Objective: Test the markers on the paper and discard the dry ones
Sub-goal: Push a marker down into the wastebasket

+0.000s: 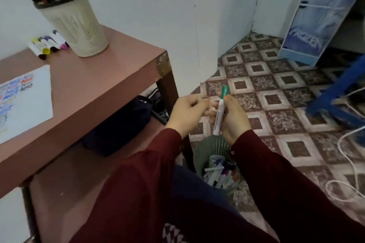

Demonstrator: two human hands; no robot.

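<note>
Grey-green slotted plastic waste bin (pixel 209 148) stands on the tiled floor, part-filled with a heap of discarded markers (pixel 218 176).

Right hand (pixel 235 119) is directly above the bin, fingers and thumb wrapped round a green-capped white marker (pixel 220 112). The marker is held near upright, cap up.

Left hand (pixel 186 109) is above the bin and a little to its left, close beside the marker, fingers curled. Cannot tell whether it touches the barrel or pinches anything.

Judged step: discarding, with this marker taken as dry.

Risks from here:
- The marker's lower end seems to hang over the bin's far rim, not its middle, though depth is hard to judge. Let go here, it may clip the rim and bounce onto the floor beyond the bin, perhaps toward the white cable (pixel 344 144) to the bin's right.
- The left hand crowds the marker and could knock it sideways on release.
- The bin looks light and narrow, so a sleeve brushing its rim could tip it and spill the heap.
- The white scribbled paper (pixel 25 102) lies on the brown table (pixel 98 77) up and left of the bin. A working marker dropped in by mistake would be hard to find in that heap.
</note>
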